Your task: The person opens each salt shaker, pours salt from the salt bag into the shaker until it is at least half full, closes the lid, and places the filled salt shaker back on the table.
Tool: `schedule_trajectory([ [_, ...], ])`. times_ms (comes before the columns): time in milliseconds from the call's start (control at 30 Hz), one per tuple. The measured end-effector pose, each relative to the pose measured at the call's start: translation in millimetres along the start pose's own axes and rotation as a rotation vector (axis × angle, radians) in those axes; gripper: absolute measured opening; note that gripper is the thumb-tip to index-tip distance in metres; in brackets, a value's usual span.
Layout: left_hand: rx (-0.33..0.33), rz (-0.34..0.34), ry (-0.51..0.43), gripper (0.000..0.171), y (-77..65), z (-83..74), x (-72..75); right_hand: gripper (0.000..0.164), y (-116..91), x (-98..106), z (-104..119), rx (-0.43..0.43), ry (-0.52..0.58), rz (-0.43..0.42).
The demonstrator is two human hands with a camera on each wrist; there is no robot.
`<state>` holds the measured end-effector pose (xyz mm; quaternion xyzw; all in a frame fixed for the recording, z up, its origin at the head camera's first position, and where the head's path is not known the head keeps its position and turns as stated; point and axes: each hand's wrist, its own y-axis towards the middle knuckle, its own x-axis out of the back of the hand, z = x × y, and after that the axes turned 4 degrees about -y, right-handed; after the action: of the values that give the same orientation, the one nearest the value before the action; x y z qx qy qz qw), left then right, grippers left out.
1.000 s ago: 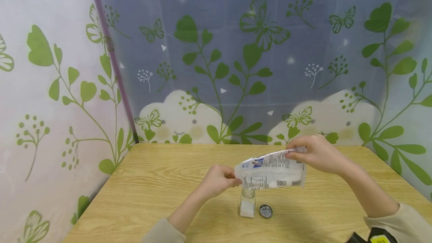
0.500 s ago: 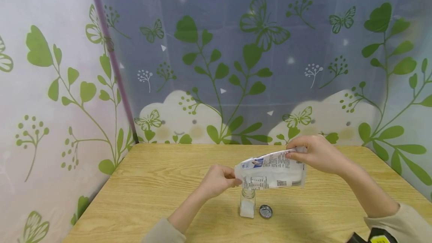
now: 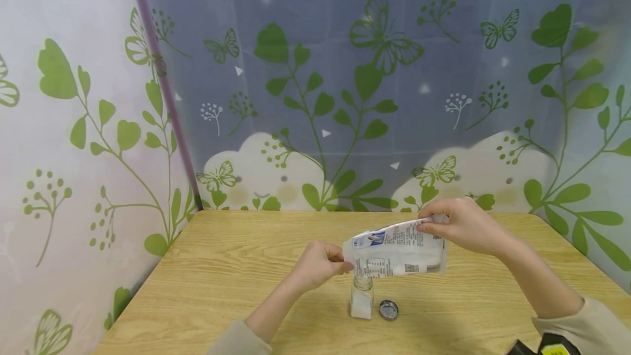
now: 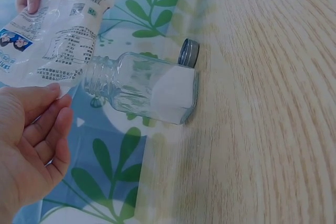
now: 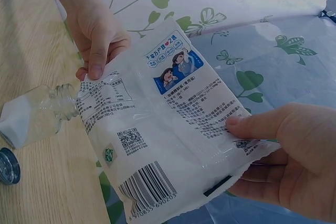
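Note:
A white printed plastic bag (image 3: 399, 251) is held tilted, its lower left corner at the mouth of a small glass jar (image 3: 362, 300). My left hand (image 3: 317, 264) pinches the bag near that corner with thumb and fingers. At the bag's far upper end, my right hand (image 3: 463, 226) grips it, thumb on the printed face in the right wrist view. White powder (image 4: 173, 94) fills roughly the lower half of the jar, which stands upright on the table. Whether powder is flowing out cannot be made out. The bag's opening is hidden from view.
The jar's silver lid (image 3: 388, 309) lies on the wooden table (image 3: 222, 278) just right of the jar. Printed curtains with leaves and butterflies (image 3: 386, 32) hang behind and at the sides. A black and yellow object (image 3: 552, 347) shows at the bottom right edge.

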<state>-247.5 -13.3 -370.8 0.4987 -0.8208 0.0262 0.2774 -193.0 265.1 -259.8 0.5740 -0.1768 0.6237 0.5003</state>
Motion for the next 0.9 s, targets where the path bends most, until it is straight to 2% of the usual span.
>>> schedule_trajectory([
  [900,0.001,0.003,0.001,0.008,-0.6,-0.3,0.3,0.009,-0.1,-0.2,0.4,0.008,0.022,0.001],
])
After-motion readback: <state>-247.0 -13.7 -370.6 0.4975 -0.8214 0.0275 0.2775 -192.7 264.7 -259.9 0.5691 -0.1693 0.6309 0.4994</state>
